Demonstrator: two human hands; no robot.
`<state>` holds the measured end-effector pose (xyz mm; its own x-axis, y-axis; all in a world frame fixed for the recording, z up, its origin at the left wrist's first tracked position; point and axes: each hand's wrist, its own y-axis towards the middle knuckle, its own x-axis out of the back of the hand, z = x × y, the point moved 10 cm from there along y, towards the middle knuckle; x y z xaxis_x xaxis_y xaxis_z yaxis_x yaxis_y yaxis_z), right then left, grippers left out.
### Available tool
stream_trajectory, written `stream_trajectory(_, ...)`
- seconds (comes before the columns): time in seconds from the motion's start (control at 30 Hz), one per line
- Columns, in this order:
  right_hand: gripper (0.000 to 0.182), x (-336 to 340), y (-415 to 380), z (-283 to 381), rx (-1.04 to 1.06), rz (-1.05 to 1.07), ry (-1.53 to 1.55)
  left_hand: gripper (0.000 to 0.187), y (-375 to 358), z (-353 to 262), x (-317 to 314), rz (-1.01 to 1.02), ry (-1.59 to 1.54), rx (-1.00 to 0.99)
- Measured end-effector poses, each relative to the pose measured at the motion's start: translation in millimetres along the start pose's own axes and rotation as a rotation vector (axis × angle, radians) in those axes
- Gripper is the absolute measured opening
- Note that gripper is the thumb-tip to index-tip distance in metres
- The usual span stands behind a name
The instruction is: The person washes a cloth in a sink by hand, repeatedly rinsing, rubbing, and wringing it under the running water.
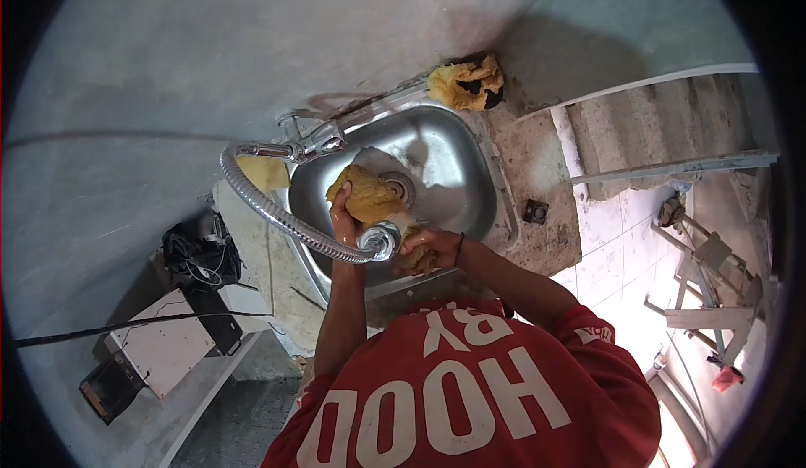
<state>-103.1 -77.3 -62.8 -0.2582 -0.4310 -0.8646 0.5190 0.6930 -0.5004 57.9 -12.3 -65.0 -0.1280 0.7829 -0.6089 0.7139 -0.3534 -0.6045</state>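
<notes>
A wet yellow cloth (370,197) stretches over the steel sink (457,184), close to the drain (400,188). My left hand (341,214) grips the cloth's upper end, and my right hand (435,248) is shut on its lower, twisted end near the sink's front rim. A flexible metal faucet hose (270,209) curves from the tap (317,145), and its spout head (382,240) hangs between my two hands. My red printed shirt fills the bottom of the view.
A second yellow cloth (466,83) lies at the sink's far corner. A small dark square object (535,211) sits on the rough counter. At left are a black bag with wires (198,251) and a white box (159,347). Wooden frames (710,287) stand at right.
</notes>
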Motion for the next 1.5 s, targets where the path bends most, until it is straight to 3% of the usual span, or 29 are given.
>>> stream_trajectory(0.1, 0.033, 28, 11, -5, -0.089, -0.004, -0.049, 0.051, 6, -2, 1, 0.039, -0.027, 0.002)
stream_trajectory(0.23, 0.035, 15, 4, -1, -0.037, -0.003, -0.048, 0.059, 9, 1, -7, 0.120, -0.062, -0.044)
stream_trajectory(0.3, 0.036, -25, -6, 0, -0.033, 0.170, 0.180, 0.062, 12, 11, -13, 0.193, -0.145, -0.008)
stream_trajectory(0.33, 0.036, -28, -7, -1, -0.029, 0.167, 0.180, 0.063, 16, 15, -17, 0.233, -0.187, 0.007)
stream_trajectory(0.4, 0.039, -56, -15, 2, -0.027, 0.428, 0.289, 0.067, 22, 21, -24, 0.307, -0.274, 0.030)
stream_trajectory(0.43, 0.039, -52, -17, 1, -0.031, 0.427, 0.288, 0.068, 23, 22, -26, 0.341, -0.318, 0.039)
stream_trajectory(0.5, 0.044, 22, -21, 8, 0.043, -0.228, -0.223, 0.072, 23, 26, -33, 0.414, -0.404, 0.059)
stream_trajectory(0.53, 0.044, 17, -27, 18, 0.043, -0.230, -0.224, 0.072, 20, 27, -41, 0.415, -0.406, 0.059)
stream_trajectory(0.6, 0.044, -11, -50, 78, 0.348, -0.341, -1.343, 0.077, -6, 15, -76, 0.683, -0.540, 0.004)
stream_trajectory(0.63, 0.044, -14, -57, 79, 0.347, -0.348, -1.339, 0.077, -17, 15, -83, 0.683, -0.542, 0.012)
stream_trajectory(0.7, 0.049, -19, -86, 109, 0.480, -0.759, -1.729, 0.076, -25, 15, -80, 0.515, -0.642, 0.034)
stream_trajectory(0.73, 0.049, -23, -92, 113, 0.478, -0.755, -1.731, 0.068, -28, 9, -89, 0.743, -0.591, 0.002)
stream_trajectory(0.8, 0.049, -39, -118, 139, 0.653, -0.958, -1.964, 0.063, -26, 19, -74, 0.691, -0.667, 0.098)
stream_trajectory(0.87, 0.049, -37, -124, 155, 0.710, -0.916, -2.050, 0.058, -27, 33, -69, 0.592, -0.811, 0.313)
stream_trajectory(0.9, 0.049, -40, -127, 162, 0.765, -0.878, -2.137, 0.058, -29, 32, -61, 0.594, -0.811, 0.314)
stream_trajectory(0.93, 0.049, -38, -131, 172, 0.767, -0.879, -2.139, 0.058, -36, 38, -56, 0.659, -0.626, 0.374)
stream_trajectory(0.97, 0.047, -51, -135, 175, 0.898, -0.797, -2.249, 0.059, -41, 48, -50, 0.717, -0.438, 0.429)
stream_trajectory(1.0, 0.045, -64, -138, 175, 1.031, -0.707, -2.352, 0.077, -85, 20, -121, 0.929, -0.309, 0.525)
stream_trajectory(1.03, 0.045, -68, -141, 184, 1.029, -0.712, -2.353, 0.077, -83, 20, -124, 0.932, -0.310, 0.528)
stream_trajectory(1.1, 0.044, -91, -145, 179, 1.180, -0.508, -2.485, 0.077, -77, 33, -124, 0.893, -0.115, 0.566)
stream_trajectory(1.23, 0.044, -73, -121, 164, 0.966, -0.423, -2.576, 0.076, -62, 44, -110, 0.791, 0.280, 0.608)
stream_trajectory(1.33, 0.044, -68, -105, 159, 0.827, -0.529, -2.463, 0.076, -51, 43, -89, 0.688, 0.570, 0.623)
stream_trajectory(1.4, 0.046, -34, -99, 167, 0.275, -0.792, -2.242, 0.076, -45, 41, -75, 0.610, 0.759, 0.629)
stream_trajectory(1.43, 0.046, -16, -93, 164, 0.277, -0.791, -2.239, 0.076, -45, 37, -75, 0.571, 0.855, 0.633)
stream_trajectory(1.47, 0.046, 16, -79, 151, 0.155, -0.683, -2.213, 0.071, -57, 13, -106, 0.708, 0.781, 0.256)
stream_trajectory(1.5, 0.047, 40, -70, 136, 0.032, -0.574, -2.179, 0.071, -54, 14, -124, 0.709, 0.781, 0.262)
